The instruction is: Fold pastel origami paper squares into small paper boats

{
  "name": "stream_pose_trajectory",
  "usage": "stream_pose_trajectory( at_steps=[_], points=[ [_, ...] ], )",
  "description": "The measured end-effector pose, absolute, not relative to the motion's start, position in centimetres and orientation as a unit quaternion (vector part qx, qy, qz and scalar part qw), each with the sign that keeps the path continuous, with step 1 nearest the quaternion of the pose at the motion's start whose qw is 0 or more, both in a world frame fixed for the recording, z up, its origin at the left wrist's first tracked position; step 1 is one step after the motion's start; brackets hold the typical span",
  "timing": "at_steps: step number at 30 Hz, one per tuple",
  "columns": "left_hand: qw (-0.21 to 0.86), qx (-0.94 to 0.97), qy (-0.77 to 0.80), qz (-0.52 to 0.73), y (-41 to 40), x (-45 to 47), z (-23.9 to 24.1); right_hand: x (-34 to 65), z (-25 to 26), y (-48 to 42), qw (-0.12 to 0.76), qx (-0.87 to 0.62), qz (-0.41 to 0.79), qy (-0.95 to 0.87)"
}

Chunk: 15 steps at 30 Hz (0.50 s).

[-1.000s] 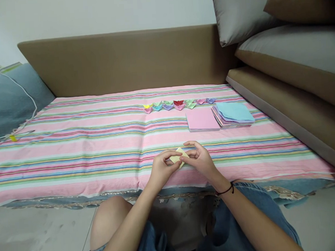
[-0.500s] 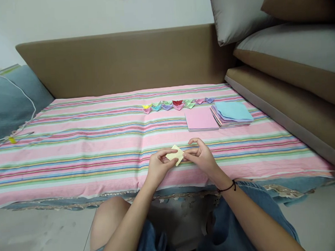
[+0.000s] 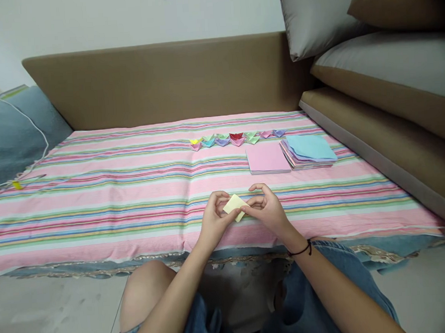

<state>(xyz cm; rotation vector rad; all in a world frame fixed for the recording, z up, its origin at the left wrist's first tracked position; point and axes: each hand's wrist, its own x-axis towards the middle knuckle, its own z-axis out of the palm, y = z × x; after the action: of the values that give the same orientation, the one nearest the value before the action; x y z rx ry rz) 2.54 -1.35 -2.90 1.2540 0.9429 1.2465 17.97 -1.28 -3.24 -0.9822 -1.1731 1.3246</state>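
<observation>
A small folded pale yellow paper (image 3: 235,206) is held between both hands just above the striped bedspread (image 3: 115,203). My left hand (image 3: 213,220) pinches its left side with thumb and fingers. My right hand (image 3: 267,209) pinches its right edge, index finger arched over it. Further back lies a row of several small folded paper shapes (image 3: 236,138) in pink, blue, purple, red and green. Beside them lie a pink paper stack (image 3: 267,159) and a mixed-colour stack topped with blue (image 3: 309,151).
Brown sofa cushions (image 3: 385,121) and grey pillows (image 3: 311,15) rise on the right. A brown backrest (image 3: 164,79) runs behind. At left are a teal cushion (image 3: 5,134), a white cable (image 3: 35,127) and a small yellow item (image 3: 17,185). My knees in denim shorts are below.
The yellow paper has been turned slightly between my fingers, and both hands have shifted a little over the bedspread.
</observation>
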Motion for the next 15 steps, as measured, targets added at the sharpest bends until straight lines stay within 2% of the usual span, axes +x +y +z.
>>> stream_pose_trajectory(
  at_steps=[4,9,15],
  points=[
    [0.583,0.484,0.408,0.508,-1.45,2.41,-2.67,17.86,-3.07,-1.35,0.52,-0.42,0.555,-0.495],
    [0.596,0.46,0.397,0.525,-1.35,2.07,-2.51,17.84,-2.68,-1.39,0.509,-0.414,0.578,-0.485],
    [0.594,0.466,0.384,0.532,-1.19,2.0,-2.69,17.96,-2.73,-1.39,0.517,-0.4,0.54,-0.53]
  ],
)
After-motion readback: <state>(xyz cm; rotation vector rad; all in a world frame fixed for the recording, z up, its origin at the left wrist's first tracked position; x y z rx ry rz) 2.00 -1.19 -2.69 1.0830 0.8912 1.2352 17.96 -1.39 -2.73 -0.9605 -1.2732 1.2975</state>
